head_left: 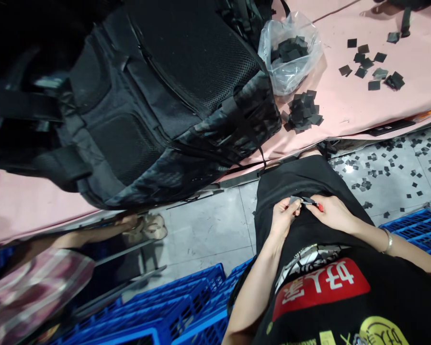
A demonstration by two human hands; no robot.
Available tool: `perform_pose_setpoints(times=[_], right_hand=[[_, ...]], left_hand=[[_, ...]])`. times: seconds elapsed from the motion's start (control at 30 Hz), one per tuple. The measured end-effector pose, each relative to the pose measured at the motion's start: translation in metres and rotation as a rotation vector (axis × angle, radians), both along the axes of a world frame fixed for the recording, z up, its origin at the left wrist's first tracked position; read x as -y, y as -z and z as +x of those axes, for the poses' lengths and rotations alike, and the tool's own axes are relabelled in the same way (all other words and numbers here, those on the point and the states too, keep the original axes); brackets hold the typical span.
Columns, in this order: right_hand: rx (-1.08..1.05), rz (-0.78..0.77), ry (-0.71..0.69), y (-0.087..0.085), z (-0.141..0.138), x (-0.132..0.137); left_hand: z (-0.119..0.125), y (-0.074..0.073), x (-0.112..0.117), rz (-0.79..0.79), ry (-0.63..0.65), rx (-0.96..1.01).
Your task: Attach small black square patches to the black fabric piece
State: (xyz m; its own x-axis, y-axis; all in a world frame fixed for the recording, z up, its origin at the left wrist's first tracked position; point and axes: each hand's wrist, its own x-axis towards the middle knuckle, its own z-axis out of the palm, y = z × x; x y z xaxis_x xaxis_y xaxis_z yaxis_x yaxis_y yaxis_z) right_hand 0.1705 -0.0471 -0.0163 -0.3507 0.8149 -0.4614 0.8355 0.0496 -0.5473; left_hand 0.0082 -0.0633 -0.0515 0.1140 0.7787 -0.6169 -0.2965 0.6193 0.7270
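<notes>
Over the black-clad lap, my left hand (283, 216) pinches a small dark grey patch (293, 199) between thumb and fingers. My right hand (330, 212) is closed around a pair of small thread snips (319, 207) with red on the handle. The snips' dark blades point left and meet the patch's edge; whether they are cutting into it I cannot tell. Most of the handle is hidden in the palm.
A black backpack (158, 96) lies on the pink-covered table (366, 112). Beside it are a clear plastic bag (285, 79) of dark squares, a pile of squares (303, 112) and scattered ones. More litter the floor. Blue crates (201, 292) stand below; another person's plaid clothing (39, 282) shows left.
</notes>
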Motion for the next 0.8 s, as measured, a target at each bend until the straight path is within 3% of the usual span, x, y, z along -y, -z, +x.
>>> perform_pose_setpoints(times=[0.17, 0.57, 0.8], right_hand=[[0.037, 0.004, -0.003, -0.0006, -0.0018, 0.0003], [0.013, 0.019, 0.084, 0.0054, -0.0027, 0.0007], [-0.012, 0.035, 0.150, 0.0092, -0.0042, 0.0043]], left_hand=[[0.0011, 0.0007, -0.0001, 0.068, 0.034, -0.104], [0.0022, -0.0001, -0.0023, -0.007, 0.056, 0.002], [0.0039, 0.0023, -0.0032, 0.025, 0.061, -0.069]])
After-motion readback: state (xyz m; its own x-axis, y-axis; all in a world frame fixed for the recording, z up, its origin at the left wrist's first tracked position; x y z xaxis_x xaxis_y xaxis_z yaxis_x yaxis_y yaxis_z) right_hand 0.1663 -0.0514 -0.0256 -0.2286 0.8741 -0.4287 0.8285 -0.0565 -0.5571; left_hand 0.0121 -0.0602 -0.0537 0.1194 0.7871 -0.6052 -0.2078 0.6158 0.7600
